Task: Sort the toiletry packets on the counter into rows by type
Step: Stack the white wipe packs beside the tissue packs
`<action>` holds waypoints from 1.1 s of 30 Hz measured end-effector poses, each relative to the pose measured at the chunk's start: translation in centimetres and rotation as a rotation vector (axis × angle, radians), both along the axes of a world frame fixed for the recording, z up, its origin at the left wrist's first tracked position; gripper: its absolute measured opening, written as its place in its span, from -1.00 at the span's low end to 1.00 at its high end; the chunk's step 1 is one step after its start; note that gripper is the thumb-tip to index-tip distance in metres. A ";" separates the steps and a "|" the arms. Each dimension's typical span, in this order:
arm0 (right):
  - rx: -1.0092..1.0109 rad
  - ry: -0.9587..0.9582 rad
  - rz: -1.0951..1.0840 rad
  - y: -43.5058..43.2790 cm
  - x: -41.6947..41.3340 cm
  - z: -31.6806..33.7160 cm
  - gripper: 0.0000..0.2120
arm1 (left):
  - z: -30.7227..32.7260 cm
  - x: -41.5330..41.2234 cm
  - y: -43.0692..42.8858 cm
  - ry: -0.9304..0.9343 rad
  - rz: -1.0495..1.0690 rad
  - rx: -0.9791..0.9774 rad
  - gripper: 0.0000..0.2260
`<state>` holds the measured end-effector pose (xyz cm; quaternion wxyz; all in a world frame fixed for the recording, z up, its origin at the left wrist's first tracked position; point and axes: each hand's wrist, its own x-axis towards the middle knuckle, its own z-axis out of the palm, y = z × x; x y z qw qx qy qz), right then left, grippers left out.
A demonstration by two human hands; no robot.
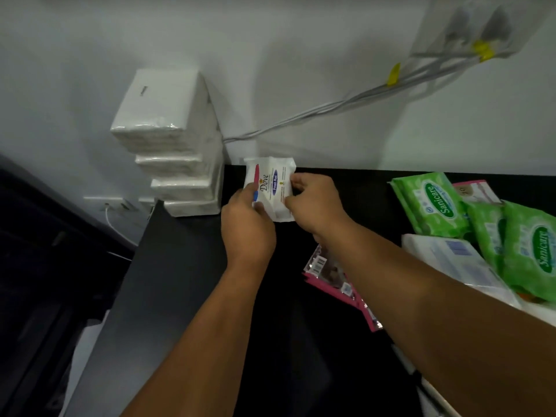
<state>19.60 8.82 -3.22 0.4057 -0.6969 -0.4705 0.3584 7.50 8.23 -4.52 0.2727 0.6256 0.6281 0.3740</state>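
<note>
Grip: left hand (248, 227) and right hand (316, 203) both pinch Dove packet (269, 183) at its sides. Advise setting it flat beside tissue stack (180, 164), edges squared.

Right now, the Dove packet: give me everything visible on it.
The Dove packet is a white wrapper of soft-looking film with crimped ends, printed with a dark script logo, a red curved stripe and a blue oval label. It is tilted, at the back of the black counter near the wall. The left hand grips its lower left edge; the right hand pinches its right edge. Whether it rests on the counter is unclear.
</note>
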 end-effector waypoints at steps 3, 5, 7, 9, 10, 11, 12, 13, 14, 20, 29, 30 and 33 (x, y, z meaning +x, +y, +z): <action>0.008 0.019 -0.012 0.8 -0.8 -0.5 -0.65 | -0.4 -0.6 0.6 0.195 -0.075 -0.008 -0.56; 0.015 0.012 -0.011 1.1 -1.1 -0.7 -0.66 | -0.4 -0.6 0.8 0.364 -0.133 -0.046 -0.48; 0.001 0.003 -0.002 1.3 -1.5 -0.7 -0.63 | -0.3 -0.6 0.9 0.453 -0.170 -0.093 -0.42; -0.008 -0.006 -0.003 1.5 -1.7 -0.6 -0.60 | -0.1 -0.8 1.2 0.512 -0.196 -0.114 -0.38; -0.008 -0.012 -0.002 1.6 -1.8 -0.5 -0.60 | -0.1 -1.0 1.4 0.530 -0.208 -0.120 -0.37; -0.009 -0.018 0.002 1.7 -1.9 -0.4 -0.62 | 0.0 -1.1 1.5 0.536 -0.217 -0.128 -0.37; -0.010 -0.022 0.005 1.7 -1.9 -0.3 -0.63 | 0.1 -1.1 1.6 0.532 -0.224 -0.141 -0.36; -0.012 -0.023 0.007 1.8 -1.9 -0.2 -0.64 | 0.2 -1.2 1.7 0.518 -0.230 -0.158 -0.36; -0.015 -0.024 0.010 1.8 -1.9 -0.2 -0.64 | 0.4 -1.2 1.7 0.492 -0.238 -0.177 -0.36; -0.004 -0.012 0.035 0.8 -1.5 1.0 -0.71 | 2.0 -1.2 0.5 0.267 -0.235 -0.123 -0.35; 0.083 -0.123 -0.026 -4.6 2.9 4.9 -0.63 | 3.4 1.7 -6.5 -0.044 -0.197 -0.033 -0.48; 0.092 -0.134 -0.037 -5.6 3.9 5.4 -0.64 | 3.3 2.2 -7.3 -0.070 -0.197 -0.021 -0.50; 0.087 -0.194 -0.074 -8.9 6.9 6.7 -0.67 | 3.3 3.9 -9.5 -0.112 -0.227 -0.034 -0.55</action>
